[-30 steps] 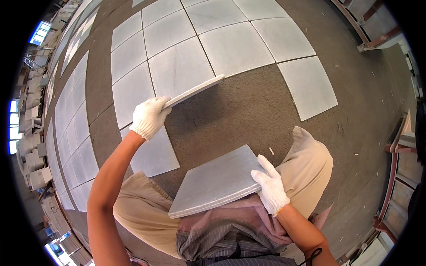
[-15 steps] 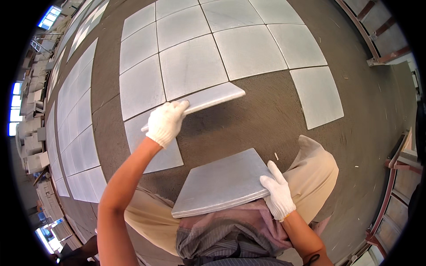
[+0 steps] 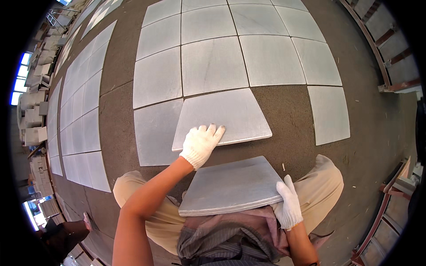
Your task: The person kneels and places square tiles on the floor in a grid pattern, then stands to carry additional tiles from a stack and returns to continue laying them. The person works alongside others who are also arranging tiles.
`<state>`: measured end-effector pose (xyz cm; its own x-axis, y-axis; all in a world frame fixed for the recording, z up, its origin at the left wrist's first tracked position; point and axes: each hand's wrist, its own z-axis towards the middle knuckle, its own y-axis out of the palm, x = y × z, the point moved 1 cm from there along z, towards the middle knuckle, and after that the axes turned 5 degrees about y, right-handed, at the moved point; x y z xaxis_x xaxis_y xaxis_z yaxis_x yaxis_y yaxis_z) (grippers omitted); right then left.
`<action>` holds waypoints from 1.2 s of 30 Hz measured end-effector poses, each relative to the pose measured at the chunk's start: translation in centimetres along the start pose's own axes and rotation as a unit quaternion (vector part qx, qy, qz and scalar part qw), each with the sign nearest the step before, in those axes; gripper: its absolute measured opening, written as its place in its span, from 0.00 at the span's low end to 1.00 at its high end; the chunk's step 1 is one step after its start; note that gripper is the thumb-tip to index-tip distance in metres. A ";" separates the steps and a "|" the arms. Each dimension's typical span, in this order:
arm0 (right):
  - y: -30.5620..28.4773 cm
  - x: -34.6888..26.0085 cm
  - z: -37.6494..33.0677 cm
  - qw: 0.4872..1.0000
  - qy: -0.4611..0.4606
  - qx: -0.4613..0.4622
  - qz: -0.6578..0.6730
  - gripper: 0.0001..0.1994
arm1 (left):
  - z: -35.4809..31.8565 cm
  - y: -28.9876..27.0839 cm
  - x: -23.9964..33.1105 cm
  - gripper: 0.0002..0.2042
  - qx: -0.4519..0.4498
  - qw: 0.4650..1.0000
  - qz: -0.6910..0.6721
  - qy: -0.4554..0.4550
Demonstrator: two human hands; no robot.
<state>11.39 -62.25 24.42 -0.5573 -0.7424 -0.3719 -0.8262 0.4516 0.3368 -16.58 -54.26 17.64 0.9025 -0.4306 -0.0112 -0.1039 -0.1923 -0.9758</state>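
Note:
A pale grey square tile (image 3: 226, 111) lies tilted over the floor, its near edge raised and its far edge close against the laid row. My left hand (image 3: 200, 144), in a white knit glove, grips its near edge with fingertips on top; the thumb is hidden. Its left corner overlaps a laid tile (image 3: 155, 133). Across my lap rest what look like two stacked grey tiles (image 3: 233, 186). My right hand (image 3: 288, 205), also gloved, steadies them by the right edge, its thumb upright and its other fingers partly hidden.
Rows of laid tiles (image 3: 208, 64) spread ahead, with one tile (image 3: 330, 115) jutting nearer at right. Brown floor (image 3: 286, 106) shows beside it. More tile rows (image 3: 84, 128) lie left. Metal frames (image 3: 384, 213) stand right, stacked boxes (image 3: 33, 119) far left. Another person's foot (image 3: 87, 221) shows lower left.
My left hand has come nearer and rightward, and its tile has gone from steeply tipped to flatter, its face now showing. The lap tiles stay under my right hand. The view has shifted slightly.

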 end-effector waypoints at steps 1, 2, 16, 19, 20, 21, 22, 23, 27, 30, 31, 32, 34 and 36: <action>-0.3 0.3 0.2 0.999 0.006 -0.021 0.025 0.31 | -0.2 0.7 0.1 0.30 0.017 1.000 -0.001 0.012; -0.6 0.7 0.3 0.998 0.013 -0.042 0.050 0.28 | -0.3 1.2 0.1 0.31 0.035 0.999 -0.003 0.024; -1.2 2.1 0.0 0.998 0.014 -0.029 0.057 0.21 | 0.0 1.0 -0.3 0.23 0.050 0.998 -0.044 -0.013; -1.3 2.3 -0.1 0.998 0.016 -0.019 0.064 0.22 | -0.2 2.0 0.4 0.24 0.050 0.997 -0.046 -0.041; -1.4 2.4 -0.1 0.998 0.015 -0.015 0.066 0.22 | -0.4 2.5 0.5 0.25 0.056 0.996 -0.044 -0.046; -1.4 2.5 -0.1 0.998 0.011 -0.017 0.064 0.22 | -0.3 2.5 0.7 0.26 0.062 0.996 -0.044 -0.048; -1.4 2.5 0.0 0.998 0.006 -0.020 0.062 0.22 | -0.3 2.4 0.9 0.26 0.055 0.996 -0.048 -0.059; -1.4 2.6 0.0 0.998 0.002 -0.023 0.060 0.22 | -0.3 2.4 1.2 0.25 0.048 0.995 -0.052 -0.071; -1.6 2.6 0.0 0.998 0.008 -0.005 0.063 0.21 | -0.4 3.6 2.2 0.26 0.076 0.990 -0.047 -0.104; -1.7 2.7 -0.1 0.998 0.011 -0.007 0.060 0.21 | -0.3 3.9 2.2 0.28 0.081 0.987 -0.079 -0.113; -1.8 2.7 0.0 0.998 0.012 -0.010 0.059 0.21 | -0.3 3.8 2.3 0.28 0.067 0.988 -0.077 -0.115; -1.9 2.8 0.0 0.998 0.013 -0.012 0.058 0.21 | -0.4 3.6 2.6 0.29 0.053 0.989 -0.074 -0.116; -1.9 3.0 -0.3 0.998 0.014 -0.012 0.057 0.21 | -0.6 4.0 2.9 0.31 0.039 0.990 -0.060 -0.117; -2.0 3.4 -0.5 0.999 0.011 -0.011 0.045 0.22 | -0.8 5.5 3.3 0.32 0.040 0.992 -0.041 -0.114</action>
<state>11.25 -65.93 22.96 -0.6270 -0.7101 -0.3203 -0.7709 0.5062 0.3867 -14.49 -57.43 12.43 0.9784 -0.2046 0.0280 -0.0017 -0.1434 -0.9897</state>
